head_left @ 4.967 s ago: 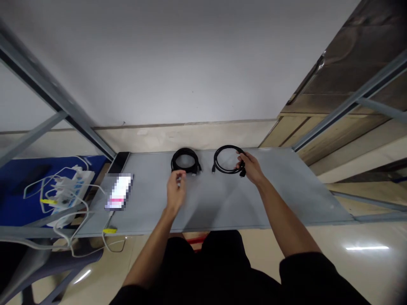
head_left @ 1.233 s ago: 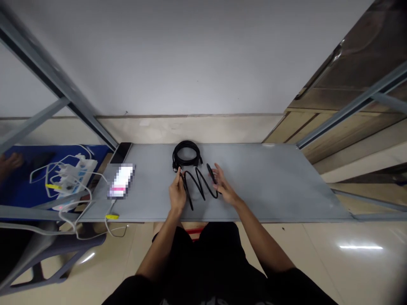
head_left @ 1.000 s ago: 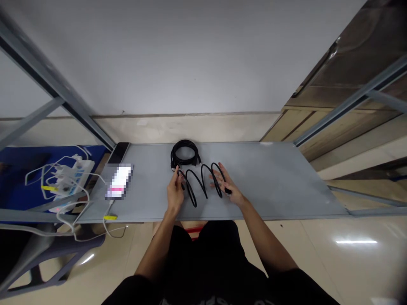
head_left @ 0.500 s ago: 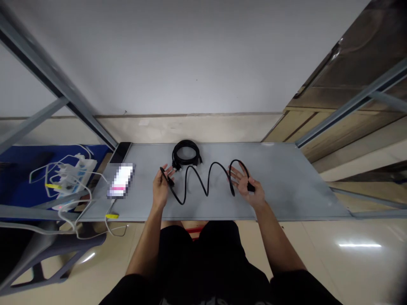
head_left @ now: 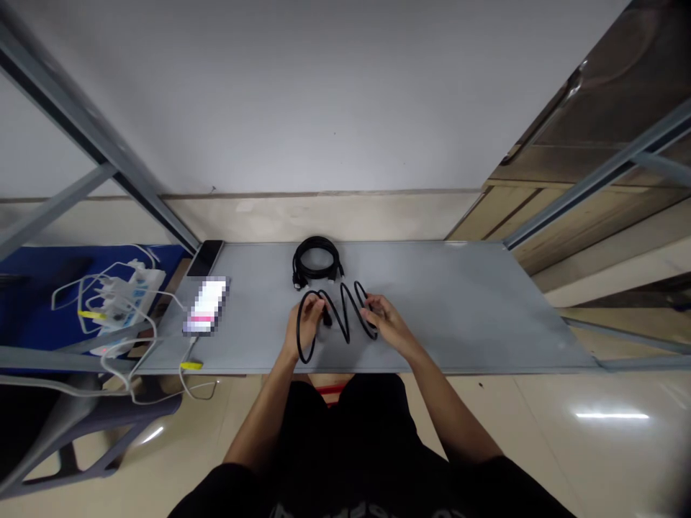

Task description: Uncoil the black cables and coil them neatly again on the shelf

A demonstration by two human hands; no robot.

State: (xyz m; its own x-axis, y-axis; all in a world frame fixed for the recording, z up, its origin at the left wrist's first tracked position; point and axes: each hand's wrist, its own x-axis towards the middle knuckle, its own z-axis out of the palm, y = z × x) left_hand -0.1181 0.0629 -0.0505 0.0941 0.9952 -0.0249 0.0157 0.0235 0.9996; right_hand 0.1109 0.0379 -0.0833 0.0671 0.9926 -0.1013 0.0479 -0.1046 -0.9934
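Note:
A loose black cable [head_left: 348, 339] hangs in wavy loops between my two hands, over the front part of the grey table. My left hand [head_left: 305, 328] closes its thumb and fingers on the cable near one end, and a black connector pokes out beside the fingertips. One loop drops in front of that hand. On the other side, my right hand [head_left: 389, 325] pinches the cable's right-hand loops between thumb and fingers. The far plug is hidden by this hand. Just beyond my left hand lies a second black cable [head_left: 318, 274], wound in a neat coil with its plugs showing.
The grey tabletop [head_left: 464, 309] sits within a metal frame against the wall. At its left end are a pixelated lit phone [head_left: 206, 306] and a dark phone [head_left: 206, 257]. A white power strip [head_left: 132, 306] with tangled white cords rests on a blue surface further left.
Both hands have moved inward, bringing the cable's loops closer together. Their fingers, spread before, are now closed on the cable. The coiled cable lies in the same spot.

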